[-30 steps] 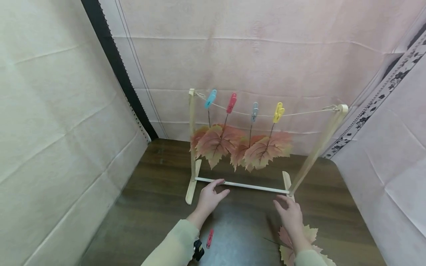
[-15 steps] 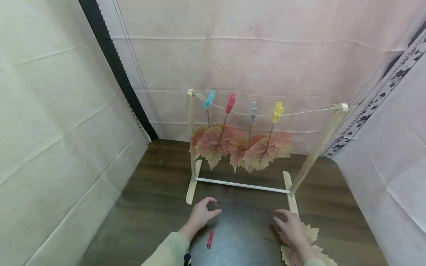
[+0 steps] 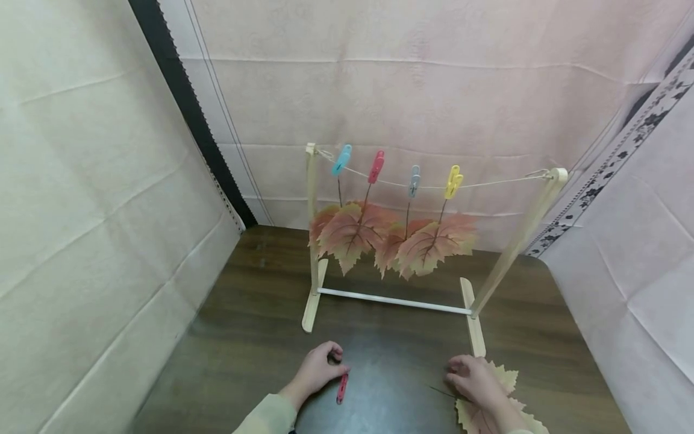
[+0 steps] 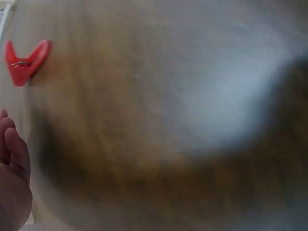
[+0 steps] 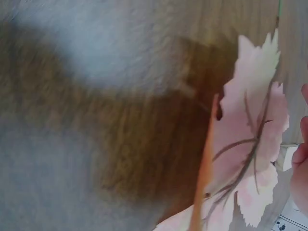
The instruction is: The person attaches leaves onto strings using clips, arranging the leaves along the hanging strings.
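Observation:
My left hand (image 3: 320,369), fingers loosely bent, is at the upper end of a red clothespin (image 3: 342,389) lying on the table. In the left wrist view a gap shows between the fingers (image 4: 18,149) and that clothespin (image 4: 25,65). Over an artificial maple leaf (image 3: 477,416) hovers my right hand (image 3: 476,381), its fingers relaxed; the leaf's thin stem (image 3: 441,392) points left. The right wrist view shows the leaf (image 5: 255,139) beside the fingertips (image 5: 304,127), with nothing held between them.
Behind the hands stands a wooden rack (image 3: 517,250) with a white bottom bar (image 3: 390,299). Its string (image 3: 493,183) bears several leaves (image 3: 355,235), clipped by blue (image 3: 342,160), red (image 3: 376,167), grey-blue (image 3: 414,181) and yellow (image 3: 454,182) clothespins. Pale cloth walls (image 3: 108,241) enclose the table.
Both hands have drawn back from the rack's bottom bar toward the front of the table, the left one to the red clothespin, the right one over the loose leaf.

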Tool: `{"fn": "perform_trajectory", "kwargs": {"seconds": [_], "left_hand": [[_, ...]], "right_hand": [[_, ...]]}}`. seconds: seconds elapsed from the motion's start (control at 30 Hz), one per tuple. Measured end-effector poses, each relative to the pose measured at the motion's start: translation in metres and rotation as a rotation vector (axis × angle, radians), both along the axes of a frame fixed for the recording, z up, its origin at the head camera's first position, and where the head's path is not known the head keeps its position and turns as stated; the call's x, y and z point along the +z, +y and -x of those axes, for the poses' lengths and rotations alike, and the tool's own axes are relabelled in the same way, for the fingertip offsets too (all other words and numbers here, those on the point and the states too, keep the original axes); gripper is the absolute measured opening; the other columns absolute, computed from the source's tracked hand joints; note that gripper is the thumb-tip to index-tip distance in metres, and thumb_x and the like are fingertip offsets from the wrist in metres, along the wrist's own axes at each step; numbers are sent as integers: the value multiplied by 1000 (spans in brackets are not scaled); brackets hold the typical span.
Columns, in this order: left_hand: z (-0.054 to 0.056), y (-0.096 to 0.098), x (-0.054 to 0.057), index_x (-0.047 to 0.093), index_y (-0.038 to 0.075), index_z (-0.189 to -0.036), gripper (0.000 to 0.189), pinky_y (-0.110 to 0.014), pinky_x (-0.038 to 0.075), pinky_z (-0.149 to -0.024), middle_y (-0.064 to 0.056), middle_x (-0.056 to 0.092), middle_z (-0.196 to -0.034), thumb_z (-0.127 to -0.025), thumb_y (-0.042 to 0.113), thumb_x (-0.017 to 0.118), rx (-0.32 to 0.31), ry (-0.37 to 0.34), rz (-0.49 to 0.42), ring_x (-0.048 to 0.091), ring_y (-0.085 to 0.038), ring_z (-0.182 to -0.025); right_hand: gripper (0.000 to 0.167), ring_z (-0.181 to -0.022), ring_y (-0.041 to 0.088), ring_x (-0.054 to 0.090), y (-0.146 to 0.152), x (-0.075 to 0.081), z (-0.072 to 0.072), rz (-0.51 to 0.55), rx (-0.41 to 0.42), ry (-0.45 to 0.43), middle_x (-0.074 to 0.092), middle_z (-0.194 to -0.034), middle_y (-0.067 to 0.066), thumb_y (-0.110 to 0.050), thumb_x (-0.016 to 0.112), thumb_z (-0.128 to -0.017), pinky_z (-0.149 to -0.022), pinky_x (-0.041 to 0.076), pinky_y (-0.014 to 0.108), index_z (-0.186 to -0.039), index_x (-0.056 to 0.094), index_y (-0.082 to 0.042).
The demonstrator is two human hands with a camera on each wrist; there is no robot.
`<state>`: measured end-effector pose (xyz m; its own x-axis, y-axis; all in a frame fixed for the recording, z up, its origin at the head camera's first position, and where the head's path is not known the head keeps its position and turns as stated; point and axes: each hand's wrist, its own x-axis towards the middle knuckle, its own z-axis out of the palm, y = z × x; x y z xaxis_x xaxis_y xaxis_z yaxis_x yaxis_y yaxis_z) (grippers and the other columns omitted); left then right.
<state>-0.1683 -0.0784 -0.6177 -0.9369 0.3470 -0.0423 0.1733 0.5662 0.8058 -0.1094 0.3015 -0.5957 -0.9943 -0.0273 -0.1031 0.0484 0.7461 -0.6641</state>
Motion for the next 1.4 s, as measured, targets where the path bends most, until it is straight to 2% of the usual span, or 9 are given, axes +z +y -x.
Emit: {"fn": "perform_trajectory", "kwargs": {"seconds": [0.13,0.33,0.47,0.6,0.7,0.8,1.0,1.2,1.4], "left_hand": [[-5,-4,-4,57,16,-97,40,-33,45,-75,10,55,-89,-73,39,78,-18,45,63,54,-10,-82],[-8,-8,-7,53,17,-98,46,-31,45,-72,9,50,-93,-70,41,80,-93,113,143,53,-10,-82],[-7,-10,-8,53,14,-97,47,-30,46,-72,8,50,-93,-69,37,82,-111,140,139,54,-10,-82],[-4,-12,-8,54,12,-97,45,-31,46,-74,7,51,-93,-70,35,82,-93,136,113,55,-12,-84],[-4,-14,-8,54,12,-96,43,-31,46,-75,6,52,-93,-71,33,82,-74,136,99,55,-13,-84],[-4,-16,-9,55,11,-96,41,-31,46,-74,5,52,-92,-72,30,81,-61,137,85,55,-12,-82],[-7,-17,-6,54,12,-96,41,-29,44,-70,5,52,-92,-73,33,80,-46,109,69,52,-11,-76],[-15,-14,-8,52,13,-98,51,-29,45,-75,7,50,-95,-67,41,82,-133,107,90,51,-9,-83],[-22,-11,-12,53,13,-100,59,-28,44,-79,7,51,-96,-60,44,85,-234,247,134,49,-11,-90]], "right_hand": [[28,-83,17,62,2,-3,-5,-20,51,-11,66,-90,-1,-21,78,-75,-72,49,31,-97,67,-8],[26,-113,43,49,0,-7,-8,-36,38,-17,61,-84,-8,-17,81,-70,-87,40,52,-91,66,-14],[26,-117,46,44,-1,-10,-8,-57,41,-23,59,-83,-9,-15,82,-69,-88,37,54,-88,65,-14],[26,-112,43,50,-1,-12,-9,-71,45,3,59,-82,-9,-14,82,-68,-85,39,52,-87,65,-14],[26,-99,29,57,-1,-13,-9,-83,51,31,59,-82,-10,-16,82,-68,-82,41,45,-87,65,-15],[27,-83,13,55,1,-13,-10,-94,74,68,59,-82,-11,-20,83,-68,-76,42,37,-88,65,-15],[30,-80,9,56,6,-14,-15,-33,170,100,61,-85,-7,-23,82,-69,-70,46,30,-90,64,-12],[25,-78,10,56,4,-18,-18,-50,184,85,59,-84,-6,-16,80,-72,-67,47,29,-88,62,-12],[15,-69,4,52,-5,-17,-13,-190,167,169,56,-72,-13,-12,76,-75,-62,44,27,-76,63,-17]]}}
